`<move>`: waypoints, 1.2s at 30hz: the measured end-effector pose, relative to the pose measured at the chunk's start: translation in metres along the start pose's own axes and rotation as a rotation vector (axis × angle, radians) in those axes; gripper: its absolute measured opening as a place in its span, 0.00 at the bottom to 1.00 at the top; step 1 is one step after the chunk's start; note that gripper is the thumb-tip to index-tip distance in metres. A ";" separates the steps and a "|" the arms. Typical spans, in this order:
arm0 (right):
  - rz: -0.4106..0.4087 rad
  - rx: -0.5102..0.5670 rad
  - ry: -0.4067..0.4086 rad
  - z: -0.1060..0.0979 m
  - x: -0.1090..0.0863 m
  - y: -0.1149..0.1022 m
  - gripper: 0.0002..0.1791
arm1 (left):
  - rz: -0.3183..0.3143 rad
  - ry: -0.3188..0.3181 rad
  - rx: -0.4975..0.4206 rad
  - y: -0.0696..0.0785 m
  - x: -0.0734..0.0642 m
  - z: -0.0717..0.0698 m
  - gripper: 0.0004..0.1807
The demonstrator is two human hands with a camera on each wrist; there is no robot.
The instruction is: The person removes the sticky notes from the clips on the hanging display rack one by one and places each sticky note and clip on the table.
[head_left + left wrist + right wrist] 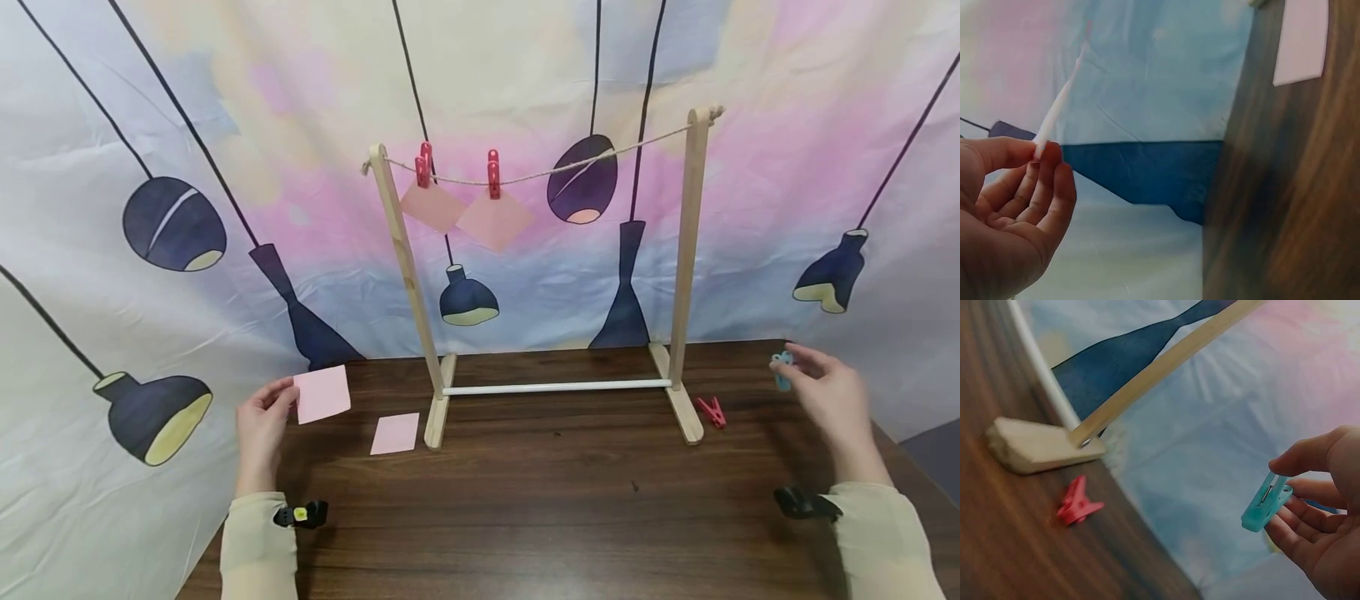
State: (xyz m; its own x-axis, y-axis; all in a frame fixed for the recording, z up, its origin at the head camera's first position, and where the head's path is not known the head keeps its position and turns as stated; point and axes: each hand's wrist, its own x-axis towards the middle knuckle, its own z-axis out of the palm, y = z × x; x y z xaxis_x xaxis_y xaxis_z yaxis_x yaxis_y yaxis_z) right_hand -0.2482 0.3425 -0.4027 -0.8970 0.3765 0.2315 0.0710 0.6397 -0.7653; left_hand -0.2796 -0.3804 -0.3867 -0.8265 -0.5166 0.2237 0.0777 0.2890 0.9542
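Note:
My left hand (262, 425) pinches a square pink paper (323, 394) by its edge, above the left part of the table. In the left wrist view this paper (1058, 111) is seen nearly edge-on between thumb and fingers. My right hand (834, 404) holds a teal clothespin (782, 371) between thumb and fingers, at the far right. The right wrist view shows the clothespin (1264, 501) with its metal spring. Another pink paper (395, 434) lies flat by the rack's left foot. A red clothespin (712, 412) lies beside the right foot.
A wooden rack (686, 250) stands mid-table with a sagging rope (558, 172) between its posts. Two red clothespins (493, 173) hold papers (497, 219) on the rope's left half. A white bar (558, 387) joins the feet. A patterned cloth (525, 50) hangs behind the brown table (540, 517).

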 end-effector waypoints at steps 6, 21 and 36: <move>0.044 0.020 -0.075 0.012 0.004 0.015 0.33 | -0.061 -0.072 0.125 -0.016 0.003 -0.004 0.20; 0.032 -0.142 -0.240 0.036 0.007 0.039 0.34 | -0.135 -0.192 0.275 -0.050 0.009 -0.010 0.22; 0.050 -0.226 -0.390 0.044 0.013 0.034 0.36 | -0.167 -0.283 0.304 -0.065 0.011 -0.010 0.26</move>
State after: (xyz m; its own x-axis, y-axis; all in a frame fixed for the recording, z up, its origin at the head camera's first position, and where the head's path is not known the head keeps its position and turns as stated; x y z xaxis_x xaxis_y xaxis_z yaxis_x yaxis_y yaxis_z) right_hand -0.2764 0.3392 -0.4524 -0.9842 0.1584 -0.0790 0.1734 0.7739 -0.6092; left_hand -0.2876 -0.4133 -0.4446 -0.9371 -0.3477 -0.0322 -0.2024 0.4656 0.8616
